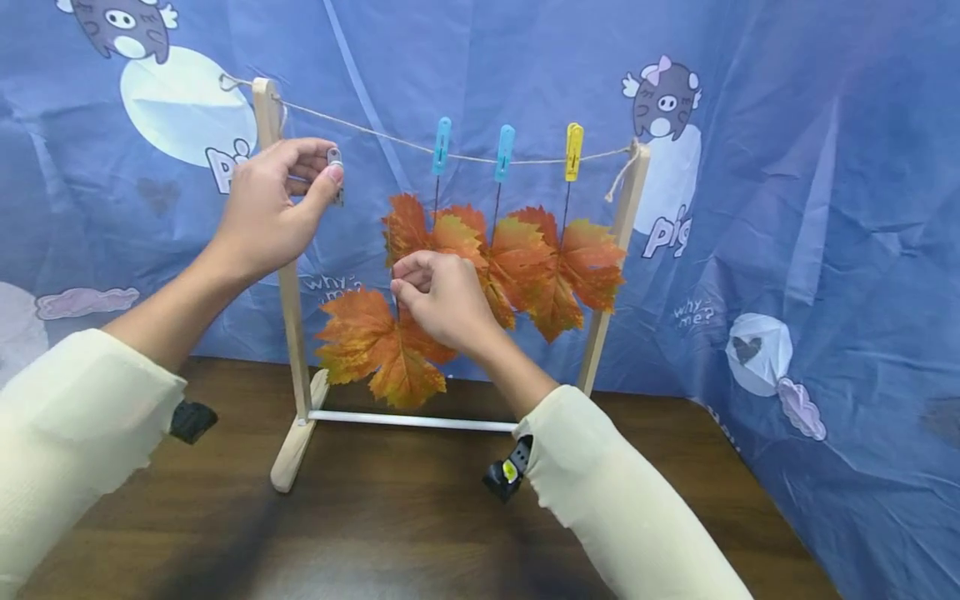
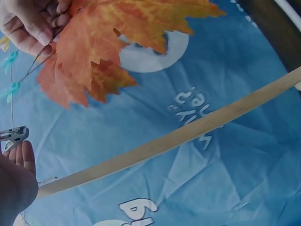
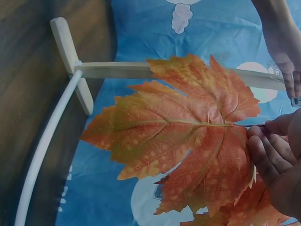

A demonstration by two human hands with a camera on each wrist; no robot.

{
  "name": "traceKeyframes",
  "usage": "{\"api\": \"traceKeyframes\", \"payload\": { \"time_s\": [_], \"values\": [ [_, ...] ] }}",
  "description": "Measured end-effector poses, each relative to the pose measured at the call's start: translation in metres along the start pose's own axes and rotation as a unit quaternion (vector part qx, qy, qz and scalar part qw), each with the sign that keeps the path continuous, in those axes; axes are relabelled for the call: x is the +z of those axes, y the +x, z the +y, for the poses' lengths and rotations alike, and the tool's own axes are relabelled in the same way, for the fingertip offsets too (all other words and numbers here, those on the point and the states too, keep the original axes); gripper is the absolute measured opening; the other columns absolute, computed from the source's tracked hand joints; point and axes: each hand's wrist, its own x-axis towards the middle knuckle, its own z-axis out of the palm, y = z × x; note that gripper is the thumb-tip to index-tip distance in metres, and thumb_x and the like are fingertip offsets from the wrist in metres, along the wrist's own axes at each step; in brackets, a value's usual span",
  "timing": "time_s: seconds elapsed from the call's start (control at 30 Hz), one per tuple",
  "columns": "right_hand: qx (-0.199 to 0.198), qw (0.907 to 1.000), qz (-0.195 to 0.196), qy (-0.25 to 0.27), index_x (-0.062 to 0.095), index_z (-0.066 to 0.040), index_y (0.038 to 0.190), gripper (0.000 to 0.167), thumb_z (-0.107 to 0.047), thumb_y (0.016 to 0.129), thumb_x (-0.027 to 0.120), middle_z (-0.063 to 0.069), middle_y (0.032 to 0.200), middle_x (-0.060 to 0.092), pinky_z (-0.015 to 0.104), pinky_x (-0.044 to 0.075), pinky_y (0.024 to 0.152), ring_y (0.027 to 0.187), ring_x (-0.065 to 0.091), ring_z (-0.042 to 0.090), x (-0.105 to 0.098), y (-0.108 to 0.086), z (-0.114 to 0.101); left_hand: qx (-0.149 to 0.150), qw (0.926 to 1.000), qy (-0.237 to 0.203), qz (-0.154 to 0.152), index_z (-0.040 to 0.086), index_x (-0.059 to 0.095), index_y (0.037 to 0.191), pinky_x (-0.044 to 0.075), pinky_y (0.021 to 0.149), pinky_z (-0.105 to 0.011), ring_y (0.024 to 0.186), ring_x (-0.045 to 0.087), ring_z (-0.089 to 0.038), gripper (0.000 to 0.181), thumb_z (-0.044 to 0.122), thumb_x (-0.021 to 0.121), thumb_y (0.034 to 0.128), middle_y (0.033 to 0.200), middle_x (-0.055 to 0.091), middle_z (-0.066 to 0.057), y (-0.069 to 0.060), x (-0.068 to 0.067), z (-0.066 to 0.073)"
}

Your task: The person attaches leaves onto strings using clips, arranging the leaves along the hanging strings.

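My left hand [image 1: 273,208] pinches a grey clothespin [image 1: 335,158] between thumb and fingers, just under the left part of the string [image 1: 360,127]. Lower down, my right hand [image 1: 446,296] pinches the thin stem of an orange maple leaf [image 1: 386,346], which hangs below the fingers. In the right wrist view this leaf [image 3: 183,127] spreads out flat with its stem held at the fingertips. Further right, several similar leaves [image 1: 581,267] hang by their stems from two blue clothespins [image 1: 442,146] and a yellow clothespin [image 1: 573,152] on the string.
The string runs between two wooden posts [image 1: 288,317] of a stand with a white crossbar [image 1: 412,419] and a wooden foot [image 1: 296,454]. It stands on a brown table [image 1: 375,517]. Behind hangs a blue cloth [image 1: 495,58] printed with pigs.
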Motion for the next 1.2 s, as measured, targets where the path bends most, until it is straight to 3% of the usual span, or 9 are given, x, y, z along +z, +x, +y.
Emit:
{"api": "traceKeyframes", "payload": {
  "time_s": [0.37,0.5,0.6,0.8,0.93,1.2],
  "values": [
    [-0.003,0.9994,0.033,-0.010,0.072,-0.003,0.109,0.013,-0.012,0.100,0.068,0.003,0.094,0.075,0.024,0.056,0.076,0.084,0.070,0.011,-0.002,0.013,-0.009,0.037,0.9989,0.029,0.010,-0.007,0.061,0.133,0.052,0.092,-0.018,0.102,0.065,-0.018,0.039,0.021,0.054,0.1052,0.114,0.068,-0.016,0.033,-0.010,0.010],
    [0.005,0.9985,0.051,-0.017,0.072,-0.004,0.109,0.014,-0.012,0.100,0.067,0.003,0.095,0.075,0.024,0.056,0.076,0.086,0.070,0.012,0.000,0.017,-0.011,0.057,0.9972,0.048,-0.001,-0.006,0.061,0.134,0.051,0.093,-0.018,0.106,0.066,-0.027,0.040,0.021,0.053,0.1061,0.115,0.068,-0.018,0.044,-0.012,0.014],
    [0.008,0.9975,0.066,-0.026,0.072,-0.003,0.111,0.016,-0.013,0.100,0.066,0.003,0.097,0.075,0.024,0.056,0.076,0.086,0.071,0.013,0.001,0.020,-0.013,0.063,0.9964,0.056,-0.014,-0.003,0.062,0.135,0.049,0.091,-0.016,0.104,0.066,-0.026,0.039,0.022,0.052,0.1068,0.115,0.069,-0.017,0.052,-0.012,0.017],
    [0.004,0.9958,0.086,-0.029,0.072,-0.002,0.112,0.017,-0.013,0.101,0.064,0.006,0.099,0.077,0.024,0.056,0.073,0.085,0.071,0.013,0.004,0.023,-0.019,0.045,0.9965,0.061,-0.035,0.002,0.064,0.135,0.049,0.088,-0.019,0.100,0.065,-0.019,0.039,0.026,0.052,0.1075,0.115,0.070,-0.014,0.066,-0.010,0.024],
    [0.002,0.9954,0.094,-0.017,0.072,0.000,0.111,0.016,-0.010,0.101,0.064,0.008,0.096,0.077,0.024,0.055,0.067,0.078,0.070,0.013,0.006,0.024,-0.021,0.038,0.9961,0.068,-0.042,0.003,0.066,0.135,0.050,0.092,-0.021,0.105,0.068,-0.021,0.039,0.028,0.052,0.1076,0.118,0.072,-0.013,0.077,-0.007,0.028],
    [0.014,0.9956,0.088,-0.027,0.071,-0.001,0.115,0.019,-0.012,0.103,0.061,0.007,0.099,0.076,0.023,0.054,0.068,0.083,0.070,0.013,0.005,0.032,-0.028,-0.012,0.9932,0.073,-0.089,0.008,0.061,0.142,0.049,0.104,-0.040,0.120,0.064,-0.028,0.044,0.034,0.048,0.1087,0.133,0.068,-0.013,0.088,-0.004,0.028]
  ]
}}
